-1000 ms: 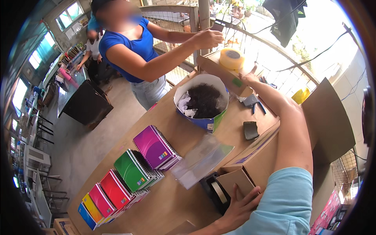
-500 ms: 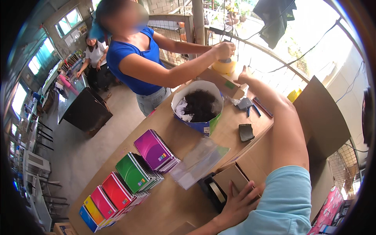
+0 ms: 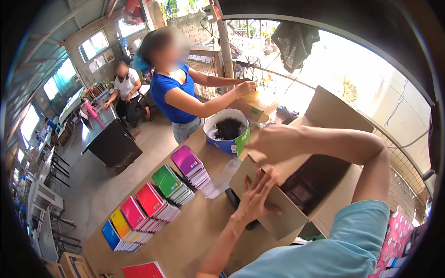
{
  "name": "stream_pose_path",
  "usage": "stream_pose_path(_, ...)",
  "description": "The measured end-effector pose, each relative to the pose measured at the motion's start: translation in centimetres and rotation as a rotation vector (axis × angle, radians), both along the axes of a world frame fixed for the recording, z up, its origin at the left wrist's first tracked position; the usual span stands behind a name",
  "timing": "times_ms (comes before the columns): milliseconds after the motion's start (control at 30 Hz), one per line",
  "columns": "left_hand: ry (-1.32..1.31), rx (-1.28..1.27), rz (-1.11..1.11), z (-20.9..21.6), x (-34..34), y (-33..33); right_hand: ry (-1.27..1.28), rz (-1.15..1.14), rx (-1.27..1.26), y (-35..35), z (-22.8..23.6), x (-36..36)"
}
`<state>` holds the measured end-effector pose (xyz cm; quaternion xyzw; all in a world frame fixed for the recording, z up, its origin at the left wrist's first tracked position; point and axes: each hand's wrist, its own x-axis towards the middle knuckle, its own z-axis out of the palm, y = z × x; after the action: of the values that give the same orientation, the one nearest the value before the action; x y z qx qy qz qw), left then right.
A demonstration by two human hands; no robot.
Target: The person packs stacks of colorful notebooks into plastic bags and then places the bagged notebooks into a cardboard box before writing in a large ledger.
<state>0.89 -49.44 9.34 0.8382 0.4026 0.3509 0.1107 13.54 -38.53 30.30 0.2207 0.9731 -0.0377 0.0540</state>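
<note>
My left hand point(image 3: 257, 197) lies with fingers spread against a cardboard flap point(image 3: 283, 214) of an open box point(image 3: 340, 197). Above it, my right hand point(image 3: 274, 142) is bent inward over the box's far side, close to the flap's upper edge. Motion smears its fingers, so what they touch or hold does not show. Partly covered by the flap and my left hand is a black tape dispenser point(image 3: 232, 199). Clear plastic sleeves point(image 3: 219, 182) lie between it and several stacks of spiral notebooks point(image 3: 150, 198) in purple, green, red, pink, yellow and blue.
A round blue-and-green tub point(image 3: 228, 147) with dark bristly stuff stands farther along the table point(image 3: 185, 227). Beyond it a co-worker in blue point(image 3: 174, 95) handles a yellow round thing point(image 3: 250, 96) on a carton point(image 3: 255, 110). Another person point(image 3: 127, 88) sits at a desk. A red notebook point(image 3: 143, 270) lies nearest me.
My right hand has drawn back from the table's far end to the box. My left hand now spreads on a flap that stands higher. The view has shifted, showing more of the room.
</note>
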Motion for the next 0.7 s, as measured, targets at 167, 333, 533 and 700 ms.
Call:
stream_pose_path(167, -0.047, 0.020, 0.087, 2.5, -2.3, -5.4, -0.394, 0.335, -0.309, -15.5, 6.5, 4.0)
stream_pose_path(333, -0.483, 0.213, 0.299, 2.8, -7.0, -15.3, -0.100, 0.427, -0.717, -26.2, 5.5, 11.6)
stream_pose_path(533, -0.904, 0.290, 0.855, -2.0, -13.6, -31.0, 0.384, 0.636, -1.041, -33.8, -1.1, 15.2)
stream_pose_path(700, -0.790, 0.262, 1.348, -8.4, -11.1, -44.4, 0.556, 0.066, -1.586, -37.2, -14.8, 13.5)
